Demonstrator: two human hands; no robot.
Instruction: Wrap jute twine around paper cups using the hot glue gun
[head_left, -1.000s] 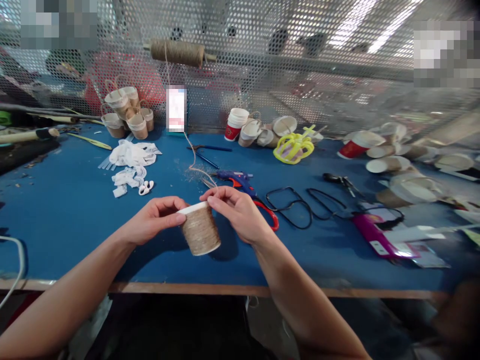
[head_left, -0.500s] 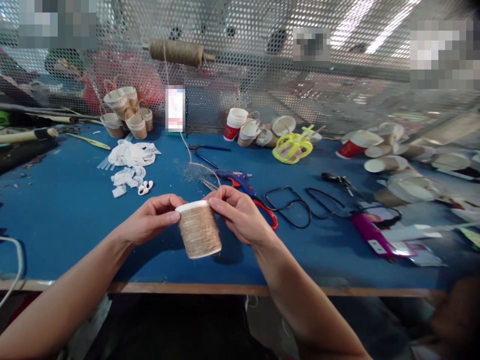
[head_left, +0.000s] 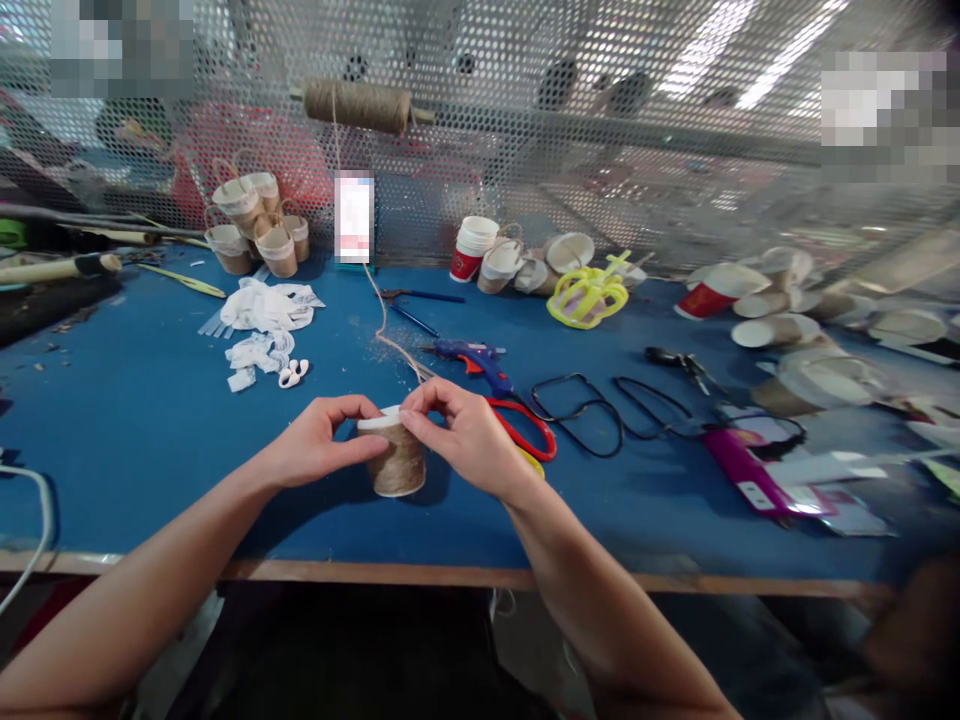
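Observation:
A paper cup wrapped in brown twine (head_left: 399, 468) is held between my hands near the front of the table, its white rim facing up. My left hand (head_left: 324, 438) grips the left side, thumb on the twine wrap and fingers at the rim. At the rim's right side, my right hand (head_left: 466, 438) pinches the edge. A loose strand of twine (head_left: 384, 325) runs from behind my right fingers back across the table, toward the twine spool (head_left: 358, 106) on a rod against the mesh. Red-handled scissors (head_left: 536, 445) lie partly hidden behind my right hand.
A blue glue gun (head_left: 480, 365) with black cable (head_left: 611, 410) lies beyond my right hand. Pliers (head_left: 424, 296), white lace scraps (head_left: 266, 305) and a yellow woven piece (head_left: 589, 298) lie farther back. Small twine baskets (head_left: 276, 252) stand back left; paper cups (head_left: 466, 262) stand near the mesh.
The wrapped cup has been lowered and turned more upright, its base drawn back from the table's front edge. My left thumb has slid onto the wrap; my right hand has shifted left along the rim.

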